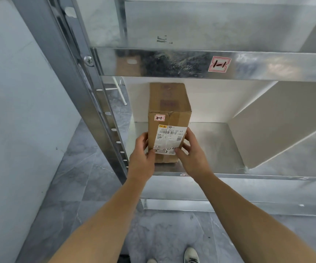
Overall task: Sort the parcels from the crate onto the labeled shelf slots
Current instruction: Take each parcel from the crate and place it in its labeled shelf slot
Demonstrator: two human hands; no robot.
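Note:
A long brown cardboard parcel (169, 118) lies on the second metal shelf (216, 149), at its left end, with its near face toward me. That face carries a white shipping label and a small red-edged sticker marked 2-1. My left hand (144, 154) grips the parcel's lower left edge, thumb on the front face. My right hand (191, 150) grips its lower right edge, thumb on the label. The shelf above has a red-edged tag marked 1-1 (219, 63) on its front lip.
A perforated metal upright (89, 88) runs down the left of the rack, beside a pale wall. White sloped panels fill the right part of the shelves. A lower shelf lip (229, 204) juts toward me. Grey tiled floor and my shoes show below.

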